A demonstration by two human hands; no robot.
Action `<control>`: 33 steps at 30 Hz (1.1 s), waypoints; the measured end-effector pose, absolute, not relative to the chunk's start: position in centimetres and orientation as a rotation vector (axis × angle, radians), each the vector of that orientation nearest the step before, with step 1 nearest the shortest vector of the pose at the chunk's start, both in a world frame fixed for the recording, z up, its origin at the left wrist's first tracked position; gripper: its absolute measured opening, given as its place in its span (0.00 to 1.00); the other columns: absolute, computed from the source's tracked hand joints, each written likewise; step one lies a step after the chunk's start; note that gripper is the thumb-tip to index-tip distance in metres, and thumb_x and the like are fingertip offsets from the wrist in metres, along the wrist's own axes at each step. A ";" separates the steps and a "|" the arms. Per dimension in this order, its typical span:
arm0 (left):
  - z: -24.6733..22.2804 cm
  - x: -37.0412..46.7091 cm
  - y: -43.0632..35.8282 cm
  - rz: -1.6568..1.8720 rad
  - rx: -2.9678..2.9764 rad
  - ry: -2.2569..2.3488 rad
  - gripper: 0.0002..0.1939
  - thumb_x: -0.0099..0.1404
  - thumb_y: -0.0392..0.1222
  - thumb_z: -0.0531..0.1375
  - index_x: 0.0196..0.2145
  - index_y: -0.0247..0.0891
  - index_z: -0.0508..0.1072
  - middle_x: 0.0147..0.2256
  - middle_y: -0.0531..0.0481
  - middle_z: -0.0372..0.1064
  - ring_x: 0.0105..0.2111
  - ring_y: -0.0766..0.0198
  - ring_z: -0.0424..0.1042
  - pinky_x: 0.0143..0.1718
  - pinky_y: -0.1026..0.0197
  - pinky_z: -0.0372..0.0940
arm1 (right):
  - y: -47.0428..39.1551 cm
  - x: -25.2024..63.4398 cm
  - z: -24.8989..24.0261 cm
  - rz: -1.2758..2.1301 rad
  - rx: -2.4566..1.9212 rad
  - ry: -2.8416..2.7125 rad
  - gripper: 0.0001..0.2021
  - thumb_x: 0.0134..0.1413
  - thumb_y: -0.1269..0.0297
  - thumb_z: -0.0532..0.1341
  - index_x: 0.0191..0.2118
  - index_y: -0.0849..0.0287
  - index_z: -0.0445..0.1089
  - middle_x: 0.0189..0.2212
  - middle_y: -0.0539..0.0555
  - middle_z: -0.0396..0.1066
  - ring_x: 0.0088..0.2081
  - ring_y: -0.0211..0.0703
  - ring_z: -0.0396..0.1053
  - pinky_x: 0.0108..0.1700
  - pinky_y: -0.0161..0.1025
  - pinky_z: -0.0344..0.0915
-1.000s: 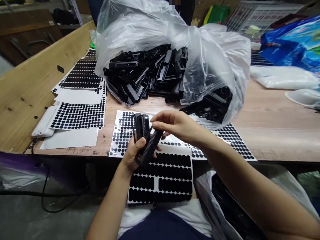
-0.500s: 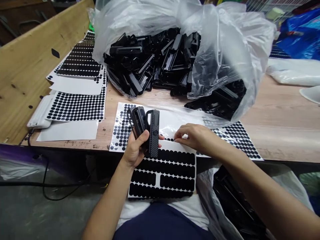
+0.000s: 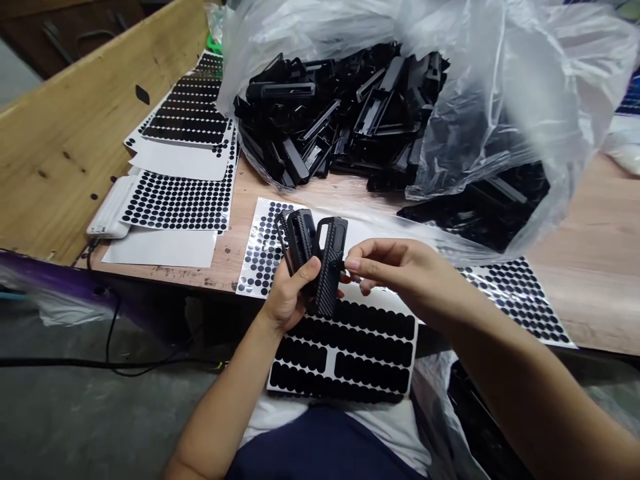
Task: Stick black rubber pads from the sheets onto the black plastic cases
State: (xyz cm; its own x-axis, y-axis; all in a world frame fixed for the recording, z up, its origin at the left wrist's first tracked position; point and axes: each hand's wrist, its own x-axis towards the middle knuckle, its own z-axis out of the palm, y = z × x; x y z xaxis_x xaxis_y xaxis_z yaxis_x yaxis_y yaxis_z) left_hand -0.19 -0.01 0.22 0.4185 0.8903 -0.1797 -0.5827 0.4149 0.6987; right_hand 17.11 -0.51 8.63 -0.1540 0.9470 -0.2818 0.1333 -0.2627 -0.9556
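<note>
My left hand (image 3: 293, 290) is closed around several black plastic cases (image 3: 330, 283) with a carbon-fibre pattern, standing roughly upright and fanned apart. Thumb and forefinger of my right hand (image 3: 395, 263) pinch a small black round sticker (image 3: 338, 265) at the face of the rightmost case, about halfway up it. Whether the sticker touches the case is hard to make out. Below the hands, a sheet of black stickers (image 3: 373, 343) in rows rests on my lap and leans against the table edge. Under and behind the hands lies a white sheet of black dots (image 3: 257, 260).
A large clear plastic bag (image 3: 565, 100) full of black cases (image 3: 300, 127) lies open on the table. More sticker sheets (image 3: 180, 200) and a white power bank (image 3: 113, 210) with a cable are at the left, by a wooden board (image 3: 65, 147). Another bag (image 3: 445, 407) hangs at lower right.
My right hand has moved from the dotted sheet to the rightmost case, now with a small black sticker in its fingertips. My left hand still holds the cases. The view has turned slightly left.
</note>
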 end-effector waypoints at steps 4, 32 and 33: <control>0.4 0.1 0.0 1.019 0.565 0.591 0.30 0.54 0.57 0.75 0.44 0.34 0.72 0.33 0.47 0.78 0.37 0.50 0.82 0.36 0.53 0.80 | -0.2 16.4 8.4 1.441 -1.426 -1.304 0.22 0.37 0.42 0.77 0.26 0.57 0.77 0.24 0.50 0.72 0.24 0.36 0.65 0.28 0.36 0.66; 0.3 0.0 0.0 0.976 0.591 0.551 0.28 0.57 0.57 0.74 0.44 0.33 0.73 0.33 0.45 0.79 0.35 0.50 0.83 0.32 0.56 0.79 | -0.9 16.2 9.2 1.087 -1.528 -1.650 0.21 0.52 0.40 0.70 0.29 0.55 0.76 0.25 0.53 0.78 0.28 0.45 0.74 0.31 0.41 0.70; 0.3 0.0 0.0 0.981 0.591 0.554 0.28 0.57 0.57 0.74 0.43 0.33 0.73 0.34 0.45 0.79 0.35 0.50 0.83 0.31 0.56 0.79 | -1.0 16.2 9.1 1.049 -1.526 -1.691 0.20 0.54 0.42 0.68 0.29 0.55 0.76 0.25 0.53 0.77 0.28 0.46 0.74 0.31 0.42 0.70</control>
State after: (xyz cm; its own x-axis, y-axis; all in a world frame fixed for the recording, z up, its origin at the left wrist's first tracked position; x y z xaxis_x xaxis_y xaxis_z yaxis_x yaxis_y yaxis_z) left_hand 0.04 0.00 0.35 0.4468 0.8796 -0.1634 -0.5943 0.4283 0.6807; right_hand 16.19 -1.05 9.12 -0.1371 0.9887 -0.0607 0.4933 0.0150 -0.8698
